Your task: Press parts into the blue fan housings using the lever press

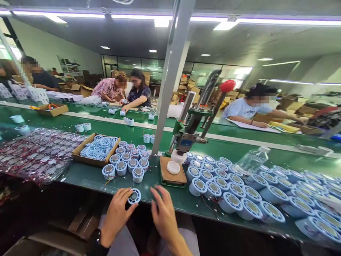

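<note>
My left hand [117, 213] grips a round light-blue plastic housing [134, 196] with a slotted rim and a silver centre, at the front edge of the green bench. To its right my right hand [164, 212] hangs with fingers spread, apart from the housing and holding nothing. Just beyond the hands stands a group of similar blue housings [132, 163], some with thin wires. A hand press [189, 131] with a red-knobbed lever rises behind my right hand. On its base lies a white round pad [173, 168].
A cardboard box [93, 161] of light-blue rings is at left, beside a layer of wired circuit parts [34, 153]. Many blue housings [231, 202] crowd the right, with a clear plastic bottle [253, 160] among them. A grey post [172, 74] stands mid-bench. Several people work across the bench.
</note>
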Motion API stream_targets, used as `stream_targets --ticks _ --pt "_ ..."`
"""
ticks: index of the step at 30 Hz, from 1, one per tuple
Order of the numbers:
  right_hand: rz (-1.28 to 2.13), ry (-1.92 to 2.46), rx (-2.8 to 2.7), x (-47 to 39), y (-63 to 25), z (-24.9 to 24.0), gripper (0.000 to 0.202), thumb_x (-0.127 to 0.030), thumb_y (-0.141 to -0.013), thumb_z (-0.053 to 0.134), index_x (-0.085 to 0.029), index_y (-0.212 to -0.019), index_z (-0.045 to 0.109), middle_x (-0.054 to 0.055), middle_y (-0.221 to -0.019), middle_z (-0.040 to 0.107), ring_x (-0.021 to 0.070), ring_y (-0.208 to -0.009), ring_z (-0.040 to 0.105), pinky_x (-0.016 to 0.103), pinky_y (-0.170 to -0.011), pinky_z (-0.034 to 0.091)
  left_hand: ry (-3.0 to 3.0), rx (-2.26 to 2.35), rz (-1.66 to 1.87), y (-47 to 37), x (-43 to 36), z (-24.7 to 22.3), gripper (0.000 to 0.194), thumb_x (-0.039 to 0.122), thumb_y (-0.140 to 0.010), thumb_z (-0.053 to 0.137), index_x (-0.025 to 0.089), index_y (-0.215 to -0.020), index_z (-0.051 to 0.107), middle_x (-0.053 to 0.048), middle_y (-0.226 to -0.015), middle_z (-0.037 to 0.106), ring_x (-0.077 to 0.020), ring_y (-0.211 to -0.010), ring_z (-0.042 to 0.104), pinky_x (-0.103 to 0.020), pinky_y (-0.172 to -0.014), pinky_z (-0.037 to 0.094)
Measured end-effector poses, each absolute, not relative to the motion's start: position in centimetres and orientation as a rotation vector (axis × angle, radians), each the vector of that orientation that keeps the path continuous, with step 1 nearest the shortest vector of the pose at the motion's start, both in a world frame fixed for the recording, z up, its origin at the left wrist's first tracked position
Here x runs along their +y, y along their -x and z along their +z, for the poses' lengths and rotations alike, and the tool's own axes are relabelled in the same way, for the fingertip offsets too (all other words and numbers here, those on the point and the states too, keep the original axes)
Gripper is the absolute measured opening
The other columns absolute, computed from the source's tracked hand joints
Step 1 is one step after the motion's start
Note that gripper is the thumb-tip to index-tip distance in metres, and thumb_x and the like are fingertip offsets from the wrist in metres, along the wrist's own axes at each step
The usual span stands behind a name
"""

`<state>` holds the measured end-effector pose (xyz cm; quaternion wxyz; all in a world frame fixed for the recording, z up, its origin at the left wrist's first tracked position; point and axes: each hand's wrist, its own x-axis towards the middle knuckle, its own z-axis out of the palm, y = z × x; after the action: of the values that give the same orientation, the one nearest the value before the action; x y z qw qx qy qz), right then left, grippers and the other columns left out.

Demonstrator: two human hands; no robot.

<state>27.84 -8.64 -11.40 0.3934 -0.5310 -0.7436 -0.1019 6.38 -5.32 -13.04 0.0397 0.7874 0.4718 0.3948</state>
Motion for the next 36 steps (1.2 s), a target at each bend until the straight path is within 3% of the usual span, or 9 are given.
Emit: stream_targets --ticks 4,9,12,14,17,20,24,30,36 --pt "-0.42 1.213 -2.23 -1.5 -23.6 -9.0 0.054 -0.005 -0.086 0.048 -0.02 -0.137 0.057 0.013 -0.145 0.046 0.0303 -0.138 0.038 0.052 -0.112 0.039 -2.318 1.635 1.319 -3.0 -5.3 -12.8 0.036 0.045 -0.093 0.06 0.019 -0.118 0.066 -0.01 -0.115 0.072 -0.0286 -0.107 0.067 -0.048 -0.094 0.057" --pt "-0.347 1.339 -2.191 -3.9 -26.8 -9.9 0.044 -0.011 -0.088 0.054 -0.029 -0.127 0.062 0.01 -0.125 0.054 0.0247 -0.119 0.051 0.054 -0.111 0.039 -2.273 1.598 1.242 -4.5 -5.3 -11.9 0.04 0.043 -0.094 0.06 0.02 -0.126 0.061 -0.011 -0.118 0.07 -0.0277 -0.109 0.066 -0.044 -0.095 0.056" --pt "-0.259 1.506 -2.074 -7.1 -30.9 -10.2 0.039 -0.023 -0.087 0.061 -0.028 -0.126 0.064 0.011 -0.112 0.053 0.0235 -0.102 0.057 0.048 -0.096 0.053 -2.339 1.421 1.05 -7.5 -4.2 -10.8 0.045 0.031 -0.091 0.064 0.021 -0.134 0.056 -0.01 -0.124 0.068 -0.0267 -0.113 0.063 -0.043 -0.098 0.054" --pt "-0.155 1.57 -2.008 -8.2 -33.4 -10.0 0.042 -0.027 -0.087 0.062 -0.026 -0.129 0.063 0.013 -0.122 0.051 0.0221 -0.096 0.061 0.041 -0.087 0.058 -2.394 1.306 0.893 -9.5 -3.2 -10.0 0.055 0.023 -0.088 0.066 0.022 -0.14 0.051 -0.01 -0.126 0.067 -0.0267 -0.113 0.061 -0.044 -0.099 0.053" --pt "0.066 1.556 -2.0 -8.5 -36.1 -9.6 0.049 -0.026 -0.088 0.059 -0.028 -0.137 0.058 0.011 -0.139 0.048 0.0211 -0.105 0.064 0.037 -0.093 0.058 -2.465 1.21 0.723 -11.3 -2.0 -9.3 0.071 0.017 -0.082 0.068 0.024 -0.148 0.043 -0.01 -0.132 0.065 -0.0287 -0.115 0.058 -0.048 -0.1 0.05" --pt "0.224 1.52 -1.962 -8.4 -37.2 -9.6 0.051 -0.026 -0.087 0.06 -0.03 -0.138 0.058 0.007 -0.13 0.059 0.0211 -0.115 0.063 0.034 -0.099 0.056 -2.479 1.21 0.677 -11.7 -1.4 -9.1 0.079 0.019 -0.08 0.07 0.024 -0.152 0.037 -0.011 -0.148 0.052 -0.0325 -0.126 0.051 -0.052 -0.105 0.046" --pt "0.25 1.515 -1.777 -8.3 -36.1 -10.6 0.047 -0.027 -0.084 0.065 -0.026 -0.131 0.063 0.007 -0.121 0.062 0.0196 -0.108 0.066 0.031 -0.095 0.057 -2.419 1.227 0.683 -11.8 -1.2 -9.0 0.072 0.018 -0.082 0.067 0.025 -0.149 0.043 -0.01 -0.143 0.058 -0.0322 -0.126 0.052 -0.053 -0.105 0.045" --pt "0.219 1.441 -1.558 -7.2 -31.8 -12.7 0.063 -0.023 -0.086 0.059 -0.018 -0.147 0.044 0.011 -0.134 0.06 0.0214 -0.122 0.062 0.035 -0.102 0.055 -2.205 1.195 0.974 -14.4 -2.2 -7.3 0.068 0.028 -0.087 0.066 0.024 -0.15 0.038 -0.01 -0.13 0.065 -0.0258 -0.115 0.061 -0.043 -0.101 0.051" --pt "0.276 1.38 -1.475 -6.6 -30.3 -13.1 0.069 -0.016 -0.081 0.053 -0.016 -0.149 0.039 0.011 -0.129 0.064 0.0192 -0.112 0.068 0.03 -0.095 0.058 -2.347 1.22 0.887 -17.0 -3.2 -7.0 0.071 0.019 -0.083 0.064 0.026 -0.149 0.04 -0.01 -0.136 0.062 -0.0298 -0.121 0.06 -0.047 -0.102 0.051"
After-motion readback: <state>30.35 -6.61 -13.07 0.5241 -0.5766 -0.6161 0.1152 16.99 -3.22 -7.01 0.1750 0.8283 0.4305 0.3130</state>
